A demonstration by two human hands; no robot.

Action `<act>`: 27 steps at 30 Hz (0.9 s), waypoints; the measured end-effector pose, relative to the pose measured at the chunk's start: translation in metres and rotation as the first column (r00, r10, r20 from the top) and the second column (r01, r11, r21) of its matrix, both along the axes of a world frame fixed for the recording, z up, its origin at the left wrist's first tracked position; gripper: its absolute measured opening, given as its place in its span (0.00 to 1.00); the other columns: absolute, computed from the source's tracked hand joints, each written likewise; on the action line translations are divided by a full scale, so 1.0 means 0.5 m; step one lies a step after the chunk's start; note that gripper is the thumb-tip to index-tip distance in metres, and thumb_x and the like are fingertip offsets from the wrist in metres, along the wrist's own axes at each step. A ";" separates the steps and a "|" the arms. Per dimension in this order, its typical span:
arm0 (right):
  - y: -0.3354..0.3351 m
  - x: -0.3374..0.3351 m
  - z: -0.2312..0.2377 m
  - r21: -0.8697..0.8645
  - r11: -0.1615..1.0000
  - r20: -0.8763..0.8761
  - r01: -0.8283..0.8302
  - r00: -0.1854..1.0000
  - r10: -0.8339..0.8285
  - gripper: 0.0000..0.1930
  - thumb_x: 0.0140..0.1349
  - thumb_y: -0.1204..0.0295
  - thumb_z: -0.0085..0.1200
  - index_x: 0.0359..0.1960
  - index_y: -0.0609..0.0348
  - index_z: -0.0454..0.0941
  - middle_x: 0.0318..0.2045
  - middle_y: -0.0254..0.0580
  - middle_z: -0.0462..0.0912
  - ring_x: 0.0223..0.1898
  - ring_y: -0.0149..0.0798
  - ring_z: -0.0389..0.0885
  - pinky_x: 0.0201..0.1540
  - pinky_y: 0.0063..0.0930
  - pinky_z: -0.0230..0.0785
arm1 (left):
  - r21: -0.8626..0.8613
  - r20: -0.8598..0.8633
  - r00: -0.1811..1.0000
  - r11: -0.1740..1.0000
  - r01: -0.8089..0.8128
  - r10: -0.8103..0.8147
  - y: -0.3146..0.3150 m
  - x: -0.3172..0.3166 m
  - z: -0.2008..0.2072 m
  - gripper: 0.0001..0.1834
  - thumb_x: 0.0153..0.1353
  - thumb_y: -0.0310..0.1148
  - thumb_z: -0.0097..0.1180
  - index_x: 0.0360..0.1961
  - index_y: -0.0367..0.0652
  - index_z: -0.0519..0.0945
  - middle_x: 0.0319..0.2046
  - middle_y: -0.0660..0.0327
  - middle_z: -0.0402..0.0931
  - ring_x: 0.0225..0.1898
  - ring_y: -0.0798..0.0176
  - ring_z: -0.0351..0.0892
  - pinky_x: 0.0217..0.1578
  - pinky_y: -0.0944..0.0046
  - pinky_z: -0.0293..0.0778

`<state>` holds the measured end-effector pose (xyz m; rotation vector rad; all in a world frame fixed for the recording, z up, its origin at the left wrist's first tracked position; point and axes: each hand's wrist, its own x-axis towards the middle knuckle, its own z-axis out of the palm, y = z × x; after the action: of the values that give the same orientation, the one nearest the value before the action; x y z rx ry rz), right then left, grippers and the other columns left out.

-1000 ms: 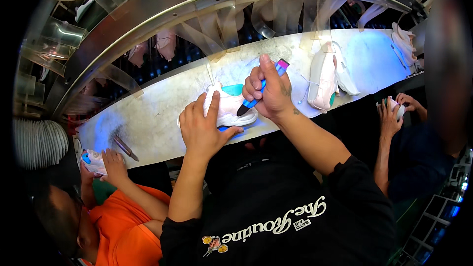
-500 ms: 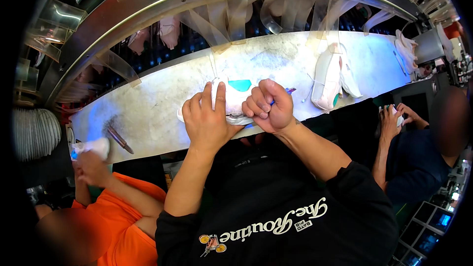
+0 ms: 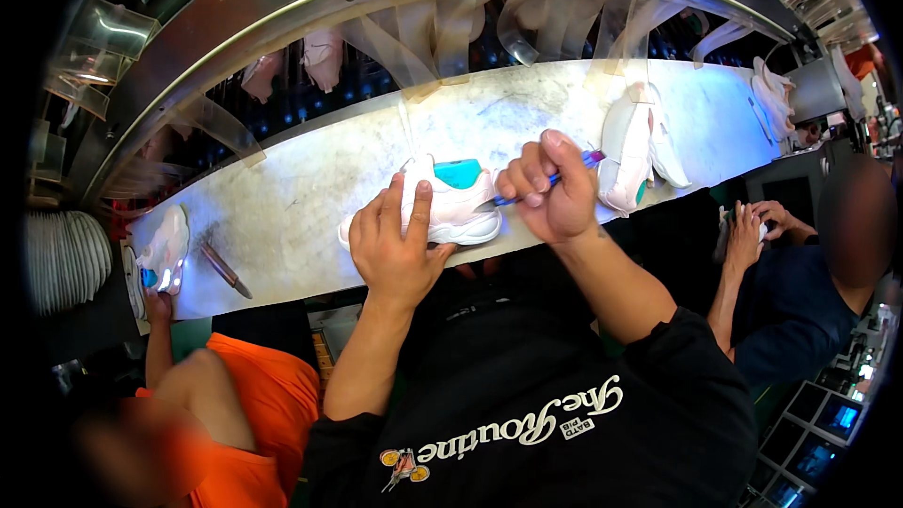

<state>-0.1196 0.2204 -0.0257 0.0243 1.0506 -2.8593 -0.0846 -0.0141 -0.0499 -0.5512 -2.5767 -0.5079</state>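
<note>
A white shoe (image 3: pixel 456 205) with a turquoise patch lies on its side on the pale bench in front of me, its sole edge toward me. My left hand (image 3: pixel 397 243) holds it at its left part, fingers spread across the upper and thumb along the near edge. My right hand (image 3: pixel 557 190) is closed on a slim blue pen-like tool (image 3: pixel 592 160). The tool's thin tip meets the shoe's right end, or hovers just over it; I cannot tell which. Its exact kind is unclear.
Beside my right hand lie white shoe parts (image 3: pixel 625 150). A knife-like tool (image 3: pixel 226 270) lies on the left of the bench (image 3: pixel 292 193), near another shoe (image 3: pixel 167 246) held by a co-worker in orange. A co-worker at right handles something. Clear strips (image 3: pixel 451 33) hang behind.
My right hand has drawn back to the right, uncovering the shoe's right end and more of the tool. At left, the co-worker's arm has dropped and that shoe now stands further up the bench.
</note>
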 end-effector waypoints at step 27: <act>-0.016 -0.050 0.067 0.265 0.959 0.106 -0.096 0.992 0.070 0.24 0.82 0.51 0.55 0.31 0.54 0.70 0.24 0.35 0.72 0.16 0.28 0.64 0.25 0.32 0.65 | -0.087 0.078 0.997 0.996 0.013 -0.006 0.047 0.017 0.055 0.51 0.38 0.50 0.87 0.68 0.51 0.82 0.69 0.39 0.71 0.65 0.34 0.73 0.62 0.38 0.70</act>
<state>-0.1448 0.2122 0.0076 0.1327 1.3769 -2.5912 -0.0763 0.0093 -0.0223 -0.5842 -2.6821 -0.4286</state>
